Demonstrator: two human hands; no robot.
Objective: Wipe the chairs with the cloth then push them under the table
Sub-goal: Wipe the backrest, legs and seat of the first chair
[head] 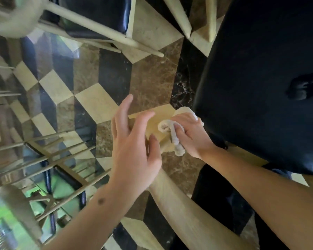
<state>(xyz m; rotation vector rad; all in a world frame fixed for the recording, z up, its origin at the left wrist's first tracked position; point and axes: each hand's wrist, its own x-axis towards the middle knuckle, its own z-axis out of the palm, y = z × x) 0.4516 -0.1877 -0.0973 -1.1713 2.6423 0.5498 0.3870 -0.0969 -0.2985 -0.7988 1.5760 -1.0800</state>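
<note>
I look down along a cream wooden chair leg (pixel 172 201) that belongs to the chair with the black padded seat (pixel 260 87) on the right. My right hand (pixel 192 136) is shut on a rolled white cloth (pixel 172 130), pressed against the leg just below the seat edge. My left hand (pixel 132 152) hovers over the same leg with fingers spread, holding nothing. The lower end of the leg is hidden behind both hands.
A second chair (pixel 98 13) with a dark seat and cream legs stands at the top left. A third chair's spindle back (pixel 49 159) shows at the lower left, blurred by reflections. The patterned marble floor (pixel 152 78) lies between them.
</note>
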